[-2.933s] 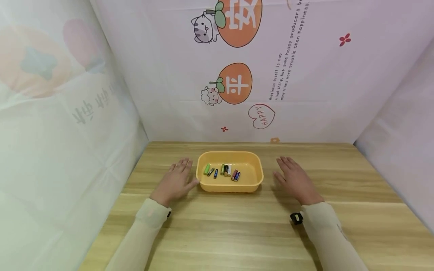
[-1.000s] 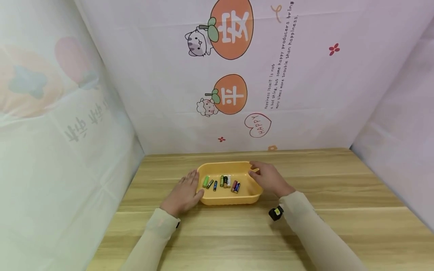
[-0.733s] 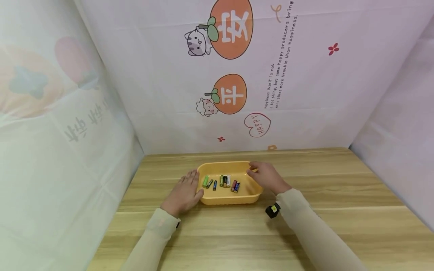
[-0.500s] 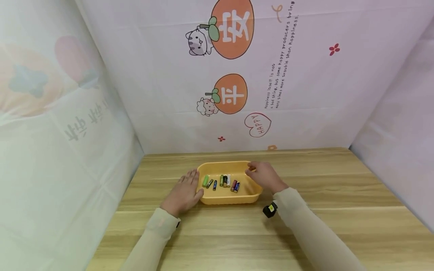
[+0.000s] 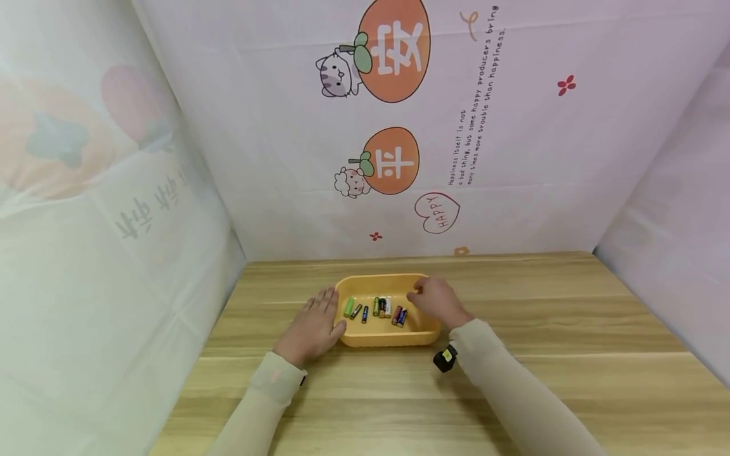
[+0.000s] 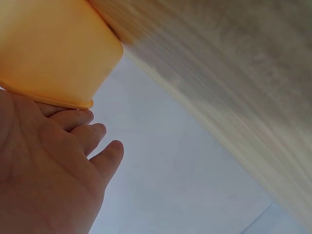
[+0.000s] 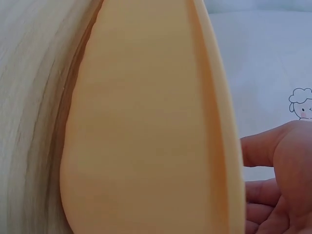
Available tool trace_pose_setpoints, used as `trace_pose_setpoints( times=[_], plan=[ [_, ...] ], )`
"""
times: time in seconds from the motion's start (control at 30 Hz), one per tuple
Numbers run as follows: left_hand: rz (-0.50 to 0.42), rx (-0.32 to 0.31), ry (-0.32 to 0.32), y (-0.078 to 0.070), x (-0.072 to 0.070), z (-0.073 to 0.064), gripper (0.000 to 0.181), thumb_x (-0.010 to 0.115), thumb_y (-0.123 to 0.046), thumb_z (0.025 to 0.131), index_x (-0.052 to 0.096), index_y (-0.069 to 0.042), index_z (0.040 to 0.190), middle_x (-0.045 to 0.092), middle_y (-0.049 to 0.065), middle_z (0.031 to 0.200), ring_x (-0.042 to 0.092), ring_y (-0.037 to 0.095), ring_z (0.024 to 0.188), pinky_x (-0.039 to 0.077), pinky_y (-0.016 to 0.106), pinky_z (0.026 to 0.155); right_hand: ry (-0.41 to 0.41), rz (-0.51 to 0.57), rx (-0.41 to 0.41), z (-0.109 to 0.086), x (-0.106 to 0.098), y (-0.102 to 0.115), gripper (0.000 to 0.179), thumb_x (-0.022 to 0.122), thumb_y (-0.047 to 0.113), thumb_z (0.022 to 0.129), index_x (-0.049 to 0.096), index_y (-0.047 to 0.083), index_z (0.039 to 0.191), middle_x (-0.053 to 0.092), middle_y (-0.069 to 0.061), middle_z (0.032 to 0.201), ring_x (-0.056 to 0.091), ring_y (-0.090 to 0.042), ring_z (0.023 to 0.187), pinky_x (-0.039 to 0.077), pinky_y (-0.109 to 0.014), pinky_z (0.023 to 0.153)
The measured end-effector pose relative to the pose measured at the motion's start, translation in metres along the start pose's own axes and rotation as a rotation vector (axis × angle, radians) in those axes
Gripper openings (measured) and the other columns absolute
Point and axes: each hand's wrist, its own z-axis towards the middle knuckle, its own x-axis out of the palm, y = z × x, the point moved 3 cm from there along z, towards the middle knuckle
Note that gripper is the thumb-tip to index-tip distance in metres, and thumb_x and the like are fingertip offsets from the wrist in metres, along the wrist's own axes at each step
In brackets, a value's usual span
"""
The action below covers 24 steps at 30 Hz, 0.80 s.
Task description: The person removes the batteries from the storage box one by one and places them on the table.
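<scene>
A yellow plastic tray (image 5: 390, 341) sits on the table with several small batteries lying in it. On the left of the tray is a green battery (image 5: 349, 307), with a dark blue one (image 5: 365, 315) beside it. A white battery (image 5: 388, 308) lies in the middle group, and a red one (image 5: 397, 315) to its right. My left hand (image 5: 308, 326) rests against the tray's left rim, fingers straight; the left wrist view shows its fingertips right at the rim. Over the tray's right end, my right hand (image 5: 438, 301) reaches in with bent fingers and thumb apart, holding nothing visible.
The wooden table (image 5: 365, 405) extends around the tray. Behind it stands a white printed cloth wall (image 5: 285, 158), with further cloth walls at left and right. A small black device (image 5: 445, 359) is on the right wrist.
My right hand has moved leftward from beside the tray to over its right end. My left hand has come in against the left rim. The batteries lie as before.
</scene>
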Motion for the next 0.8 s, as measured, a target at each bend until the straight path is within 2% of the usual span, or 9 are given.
trace_pose_setpoints(
  times=[0.17,0.23,0.3,0.37,0.43,0.53,0.6,0.73,0.8],
  plan=[
    [0.006,0.000,-0.005,-0.001,0.000,0.001,0.069,0.033,-0.041,0.103,0.016,0.003,0.153,0.012,0.018,0.159,0.013,0.032,0.146,0.015,0.046,0.116,0.043,-0.005,0.037,0.003,0.005,0.001,0.030,0.064,0.022,0.092,0.069,-0.005,0.104,0.068,-0.018,0.098,0.056,-0.016,0.062,0.052,-0.045,0.078],
    [0.006,0.006,-0.012,-0.001,0.000,0.001,0.069,0.034,-0.041,0.103,0.017,0.004,0.153,0.013,0.019,0.159,0.015,0.033,0.145,0.015,0.046,0.115,0.071,0.019,0.063,0.004,0.008,0.001,0.028,0.064,0.022,0.092,0.068,-0.004,0.100,0.067,-0.016,0.089,0.053,-0.015,0.055,0.052,-0.044,0.073],
    [0.008,0.009,-0.014,-0.001,-0.001,0.002,0.069,0.034,-0.041,0.103,0.017,0.004,0.153,0.014,0.019,0.159,0.015,0.034,0.145,0.016,0.047,0.115,0.110,0.082,0.086,0.007,0.012,0.001,0.025,0.063,0.021,0.093,0.066,-0.003,0.090,0.061,-0.012,0.074,0.049,-0.014,0.050,0.052,-0.041,0.065],
    [0.006,0.010,-0.015,-0.001,-0.001,0.002,0.069,0.035,-0.041,0.103,0.017,0.004,0.153,0.014,0.019,0.159,0.015,0.034,0.145,0.016,0.047,0.115,0.147,0.191,0.116,0.009,0.016,0.000,0.025,0.063,0.020,0.094,0.061,0.001,0.078,0.054,-0.005,0.063,0.047,-0.013,0.046,0.051,-0.037,0.056],
    [0.007,0.009,-0.017,0.000,0.001,0.002,0.069,0.034,-0.041,0.103,0.017,0.004,0.153,0.014,0.019,0.159,0.015,0.033,0.145,0.016,0.047,0.115,0.187,0.301,0.151,0.012,0.022,-0.001,0.034,0.062,0.019,0.095,0.049,0.008,0.066,0.044,-0.002,0.053,0.043,-0.013,0.045,0.049,-0.035,0.051],
    [0.005,0.004,-0.017,0.000,0.003,0.002,0.069,0.033,-0.041,0.103,0.017,0.003,0.153,0.015,0.019,0.159,0.014,0.033,0.146,0.015,0.046,0.115,0.209,0.384,0.193,0.015,0.027,-0.004,0.041,0.062,0.017,0.095,0.040,0.013,0.061,0.041,0.001,0.052,0.042,-0.013,0.045,0.050,-0.033,0.051],
    [0.004,-0.005,-0.008,0.000,0.003,0.002,0.069,0.033,-0.041,0.103,0.016,0.003,0.154,0.014,0.018,0.159,0.013,0.032,0.146,0.014,0.046,0.116,0.212,0.332,0.187,0.017,0.030,-0.005,0.042,0.063,0.017,0.094,0.040,0.014,0.059,0.043,0.001,0.050,0.043,-0.013,0.044,0.047,-0.031,0.048],
    [-0.001,-0.023,0.010,-0.001,0.003,0.001,0.068,0.032,-0.041,0.104,0.014,0.002,0.154,0.012,0.017,0.160,0.010,0.030,0.146,0.012,0.045,0.116,0.201,0.149,0.166,0.017,0.032,-0.005,0.042,0.065,0.019,0.090,0.045,0.013,0.054,0.047,0.000,0.046,0.042,-0.013,0.040,0.037,-0.026,0.042],
    [-0.004,-0.024,0.010,-0.001,0.002,0.001,0.068,0.032,-0.041,0.104,0.014,0.002,0.154,0.012,0.017,0.160,0.010,0.030,0.147,0.012,0.045,0.116,0.192,0.119,0.169,0.018,0.034,-0.005,0.039,0.065,0.019,0.089,0.052,0.010,0.054,0.049,-0.001,0.046,0.043,-0.013,0.039,0.037,-0.025,0.042]
  ],
)
